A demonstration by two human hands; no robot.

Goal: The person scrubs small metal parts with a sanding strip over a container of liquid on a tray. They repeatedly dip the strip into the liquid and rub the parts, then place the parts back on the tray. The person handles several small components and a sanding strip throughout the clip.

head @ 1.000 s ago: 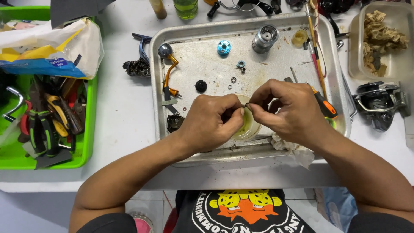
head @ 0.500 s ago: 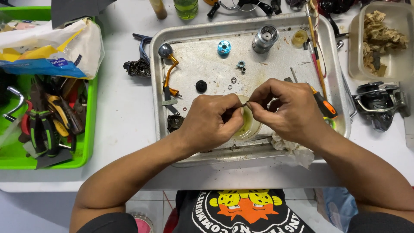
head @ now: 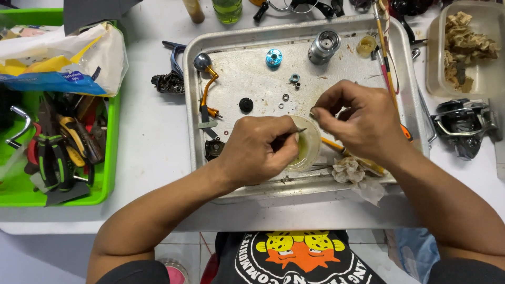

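A metal tray (head: 236, 79) sits on a white worktop (head: 147, 131). Over its lower middle, the left hand (head: 260, 150) pinches a thin dark pin-like tool (head: 294, 132), tip pointing right above a small round tub of yellowish grease (head: 307, 143). The right hand (head: 360, 121) hovers just beside it, thumb and forefinger pressed together on something too small to make out. The tray also holds a silver spool (head: 324, 46), a blue ring (head: 273, 57), an orange-armed crank handle (head: 206, 87), small washers (head: 294, 79) and a crumpled tissue (head: 348, 171). At left, a green bin (head: 108, 173) holds pliers (head: 52, 152). At top right, a clear tub (head: 436, 58) holds tan scraps (head: 465, 42).
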